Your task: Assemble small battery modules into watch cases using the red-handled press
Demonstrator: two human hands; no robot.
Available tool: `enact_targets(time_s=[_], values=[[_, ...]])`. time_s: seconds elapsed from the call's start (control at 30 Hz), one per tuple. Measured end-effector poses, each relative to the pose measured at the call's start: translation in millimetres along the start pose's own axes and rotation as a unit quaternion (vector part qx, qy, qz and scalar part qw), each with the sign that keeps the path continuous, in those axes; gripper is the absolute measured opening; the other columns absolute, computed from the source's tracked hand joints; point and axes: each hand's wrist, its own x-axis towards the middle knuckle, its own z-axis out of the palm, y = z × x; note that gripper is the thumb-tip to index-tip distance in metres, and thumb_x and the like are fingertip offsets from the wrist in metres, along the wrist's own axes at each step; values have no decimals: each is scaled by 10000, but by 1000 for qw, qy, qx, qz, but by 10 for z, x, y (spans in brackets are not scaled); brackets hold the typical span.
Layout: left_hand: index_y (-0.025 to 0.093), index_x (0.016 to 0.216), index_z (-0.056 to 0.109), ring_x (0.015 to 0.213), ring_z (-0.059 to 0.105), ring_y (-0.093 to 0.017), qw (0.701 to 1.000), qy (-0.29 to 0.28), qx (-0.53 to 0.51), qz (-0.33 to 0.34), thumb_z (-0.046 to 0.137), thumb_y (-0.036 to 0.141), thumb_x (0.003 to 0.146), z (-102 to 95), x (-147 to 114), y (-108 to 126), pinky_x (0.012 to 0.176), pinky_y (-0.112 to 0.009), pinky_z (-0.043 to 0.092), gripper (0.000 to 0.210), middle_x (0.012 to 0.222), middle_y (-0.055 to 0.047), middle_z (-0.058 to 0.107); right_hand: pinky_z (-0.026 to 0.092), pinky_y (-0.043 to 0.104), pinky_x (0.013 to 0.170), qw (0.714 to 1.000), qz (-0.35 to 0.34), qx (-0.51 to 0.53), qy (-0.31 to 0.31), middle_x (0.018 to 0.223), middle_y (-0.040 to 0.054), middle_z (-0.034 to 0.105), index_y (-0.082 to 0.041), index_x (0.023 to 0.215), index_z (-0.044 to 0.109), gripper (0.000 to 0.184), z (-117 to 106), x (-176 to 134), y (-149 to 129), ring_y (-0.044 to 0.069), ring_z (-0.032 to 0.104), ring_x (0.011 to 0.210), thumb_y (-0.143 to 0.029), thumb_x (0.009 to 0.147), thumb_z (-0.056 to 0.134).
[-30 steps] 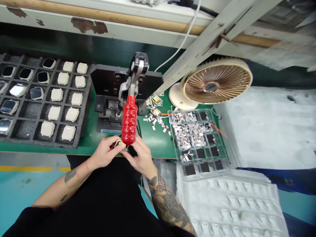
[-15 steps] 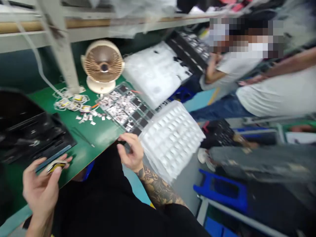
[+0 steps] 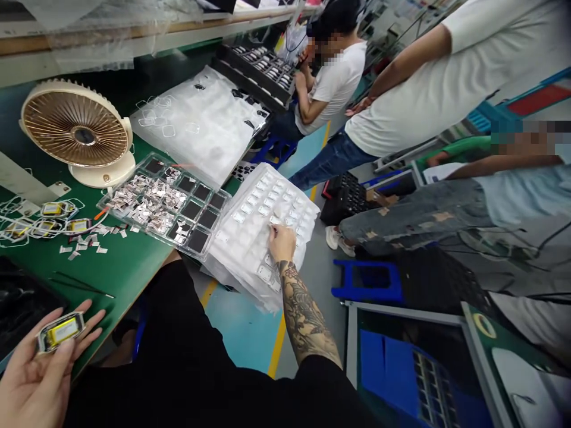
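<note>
My hands have parted — left hand (image 3: 40,371) holding the open case (image 3: 62,330) by the table (image 3: 127,267) edge, right hand (image 3: 283,241), grip unclear, now past the white tray (image 3: 247,239)'s edge — so casework seems paused.

fan (image 3: 83,135) 1 | tweezers (image 3: 94,289) 1 | yellow packs (image 3: 63,331) 5 (one held)

Green workbench (image 3: 140,257), wood-edged shelf (image 3: 22,46), turquoise floor (image 3: 247,330), yellow stripe (image 3: 277,348), blue stool (image 3: 368,294)

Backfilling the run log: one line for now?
left hand: holds pale-rimmed case, yellow rectangular cell inside | right hand: at translucent white plastic tray
</note>
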Motion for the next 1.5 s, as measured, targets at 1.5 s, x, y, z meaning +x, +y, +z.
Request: enact_targets(time_s=[1.5], values=[[217, 1297, 850, 816, 860, -215, 969, 159, 21, 187, 660, 252, 1091, -342, -168, -23, 829, -323, 718, 282, 1102, -74, 895, 647, 458, 939, 651, -406, 472, -434, 1121, 84, 759, -267, 1127, 764, 146, 404, -2530, -3858, 258, 752, 1061, -291, 1085, 626]])
